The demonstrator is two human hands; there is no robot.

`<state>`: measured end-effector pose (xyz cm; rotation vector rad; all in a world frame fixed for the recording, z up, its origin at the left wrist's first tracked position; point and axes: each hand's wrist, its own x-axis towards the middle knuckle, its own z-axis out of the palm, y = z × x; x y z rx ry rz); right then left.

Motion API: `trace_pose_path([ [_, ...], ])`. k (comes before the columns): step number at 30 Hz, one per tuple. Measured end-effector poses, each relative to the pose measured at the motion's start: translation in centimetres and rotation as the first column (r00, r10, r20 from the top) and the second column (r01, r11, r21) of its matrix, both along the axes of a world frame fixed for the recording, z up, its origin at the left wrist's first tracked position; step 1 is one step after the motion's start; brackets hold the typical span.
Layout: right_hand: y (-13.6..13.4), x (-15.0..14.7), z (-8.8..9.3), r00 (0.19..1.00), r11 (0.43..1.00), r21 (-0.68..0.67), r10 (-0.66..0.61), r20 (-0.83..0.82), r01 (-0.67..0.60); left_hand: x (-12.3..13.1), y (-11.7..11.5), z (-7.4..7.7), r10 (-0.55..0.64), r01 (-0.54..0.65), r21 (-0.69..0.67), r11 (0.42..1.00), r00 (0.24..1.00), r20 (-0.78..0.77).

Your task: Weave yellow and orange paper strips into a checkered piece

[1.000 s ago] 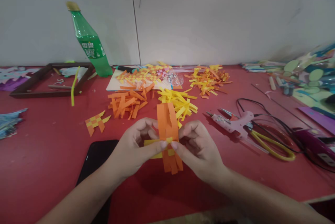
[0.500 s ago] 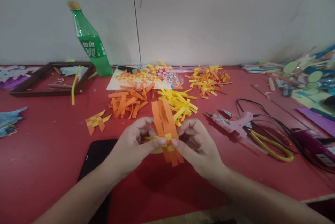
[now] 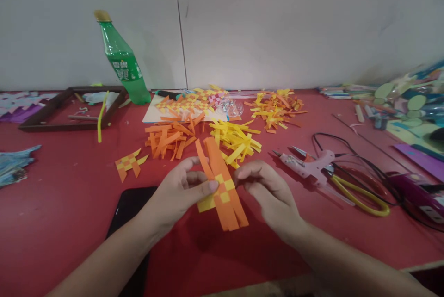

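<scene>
A small woven piece of orange and yellow paper strips (image 3: 224, 188) is up above the red table, checkered in the middle with loose orange ends above and below. My left hand (image 3: 185, 188) pinches its left side, thumb on the front face, and a yellow end sticks out below that thumb. At the right edge of the weave is my right hand (image 3: 268, 190), its fingers curled together; whatever is between those fingertips is hidden. Behind the hands lie a pile of orange strips (image 3: 169, 137) and a pile of yellow strips (image 3: 237, 139).
A finished-looking woven paper fish (image 3: 130, 163) lies left, near a black phone (image 3: 130, 209). To the right are a pink glue gun (image 3: 308, 165) with its cord and yellow-handled pliers (image 3: 360, 195). Farther back stand a green bottle (image 3: 125, 65) and a dark frame (image 3: 62, 126).
My right thumb has come off the front of the weave, and the right hand has shifted to its right edge. The piece has turned and tilted in my left hand, showing more checks.
</scene>
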<state>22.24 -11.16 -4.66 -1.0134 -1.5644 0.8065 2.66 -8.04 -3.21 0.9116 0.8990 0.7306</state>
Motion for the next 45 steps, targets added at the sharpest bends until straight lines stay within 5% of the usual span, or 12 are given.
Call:
trace_pose_path([
  [4,0.6,0.9,0.4,0.946,0.942,0.334,-0.074,0.316,-0.038,-0.1,-0.1,0.3,-0.045,0.047,-0.138,0.989,0.999,0.017],
  [8,0.7,1.0,1.1,0.923,0.906,0.385,0.019,0.384,-0.179,0.0,-0.3,0.3,-0.13,0.127,-0.141,0.982,0.991,-0.015],
  [10,0.6,0.9,1.0,0.957,0.943,0.283,0.096,0.275,-0.176,0.1,-0.4,0.0,-0.085,0.08,-0.084,0.993,0.995,-0.051],
  [13,0.5,0.6,0.4,0.996,0.995,-0.054,0.089,0.018,-0.088,0.0,-0.5,-0.5,-0.014,0.014,0.001,1.0,1.0,-0.009],
  [17,0.7,0.2,-0.1,0.976,0.893,-0.433,0.024,-0.218,-0.119,0.0,-0.4,-0.3,-0.047,0.044,0.131,0.99,0.999,0.021],
  [20,0.6,-0.1,0.1,0.965,0.811,-0.547,0.078,-0.252,-0.208,0.2,-0.4,0.1,-0.005,0.023,0.152,0.988,0.993,-0.115],
  [24,0.2,-0.2,0.4,0.96,0.7,-0.678,0.039,-0.277,-0.224,0.4,-0.2,0.1,0.019,-0.016,0.077,0.997,0.999,-0.038],
  [27,0.2,0.1,0.2,0.948,0.759,-0.625,-0.036,-0.318,-0.181,0.3,-0.1,0.1,0.059,-0.059,-0.018,0.998,0.998,0.032],
  [31,0.4,0.5,0.5,0.945,0.884,-0.402,0.117,-0.306,-0.24,0.4,0.0,0.5,0.141,-0.133,-0.11,0.985,0.988,0.066],
  [37,0.3,0.3,0.9,0.931,0.908,-0.239,0.297,-0.211,-0.343,0.4,0.1,0.9,0.152,-0.131,-0.164,0.978,0.981,0.118],
  [45,0.3,0.6,0.4,0.963,0.963,-0.074,0.264,0.061,-0.259,0.1,0.2,0.2,0.114,-0.105,-0.09,0.99,0.988,0.103],
])
